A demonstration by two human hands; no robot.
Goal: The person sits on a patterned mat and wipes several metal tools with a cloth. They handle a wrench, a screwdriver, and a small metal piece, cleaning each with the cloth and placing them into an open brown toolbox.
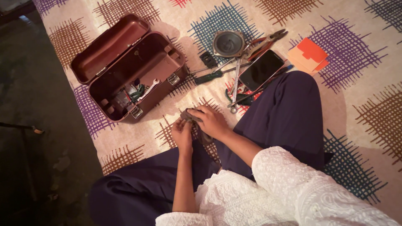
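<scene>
A person sits on a bedsheet (360, 96), left hand (182, 134) and right hand (212, 121) together on a cloth (197, 125) between the knees. An open toolbox (130, 67) lies ahead to the left; a speaker (228, 43), pliers (266, 42) and phone (261, 69) lie ahead to the right

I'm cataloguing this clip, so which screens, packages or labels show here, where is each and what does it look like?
Dark-screened rectangular phone: lies on the patterned cloth by the tools, above the knee; screen blank, reddish edge.
Orange and cream paper packets: stacked flat right of the phone, rectangular.
Open maroon metal toolbox: upper left, lid back; no label visible.
The left hand and right hand hold a small dark cloth-like thing, no label visible.
</scene>
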